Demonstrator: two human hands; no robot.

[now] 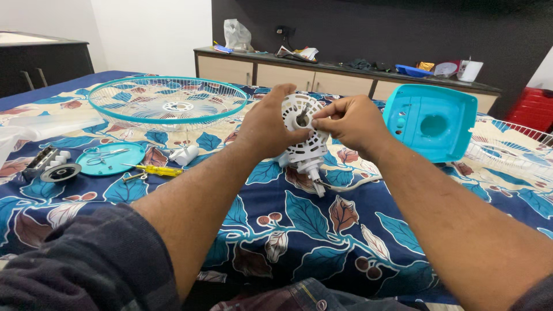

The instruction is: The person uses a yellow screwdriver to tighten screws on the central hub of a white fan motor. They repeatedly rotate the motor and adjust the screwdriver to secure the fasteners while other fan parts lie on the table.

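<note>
Dead centre over the leaf-patterned bedsheet (322, 230), the person holds a white fan motor (305, 138) up off the cloth, its cable (351, 184) trailing away toward 4 o'clock. The left hand (268, 129) is wrapped around the motor's left side, fingers curled over its top. The right hand (351, 124) pinches at the motor's face, fingertips closed on the hub at its centre.

At 10 o'clock from the motor lies a round teal-rimmed wire fan guard (167, 103). At 9 o'clock sits a teal round cap (109, 158) with small metal bits on it, a yellow-handled screwdriver (155, 170) just beside it, and a grey switch block (49, 164) farther left. At 3 o'clock stands a teal plastic housing (432, 121), tilted, hollow side showing.

On the sideboard (322, 72) at 12 o'clock: a crumpled clear plastic bag (236, 35) and a blue tray (413, 70).
</note>
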